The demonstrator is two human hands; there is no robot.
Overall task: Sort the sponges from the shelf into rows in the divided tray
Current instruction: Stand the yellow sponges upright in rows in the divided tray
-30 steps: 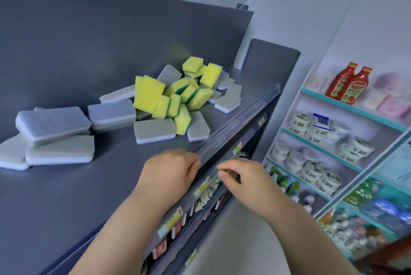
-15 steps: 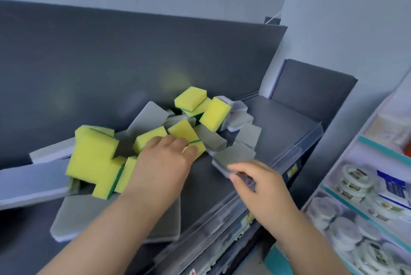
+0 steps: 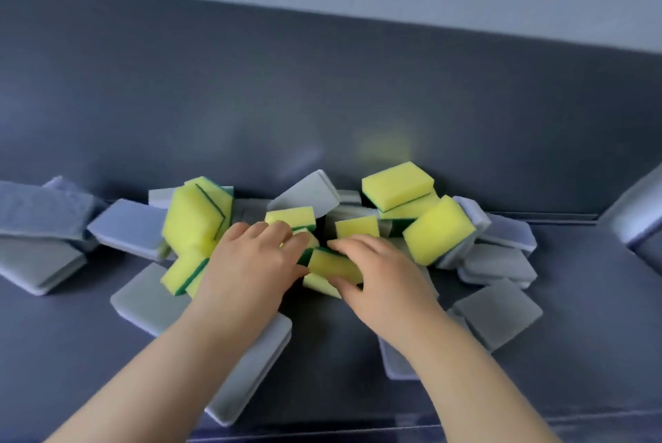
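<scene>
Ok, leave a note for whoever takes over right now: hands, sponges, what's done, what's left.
Left hand: lies on the yellow sponges mid-pile; grip unclear.
Right hand: pinches one sponge, thumb below, fingers on top.
Things: yellow and grey sponges lie jumbled on the shelf. Tray not in view.
Done: nothing visibly sorted.
Left: lift the sponges out and row them in the tray.
</scene>
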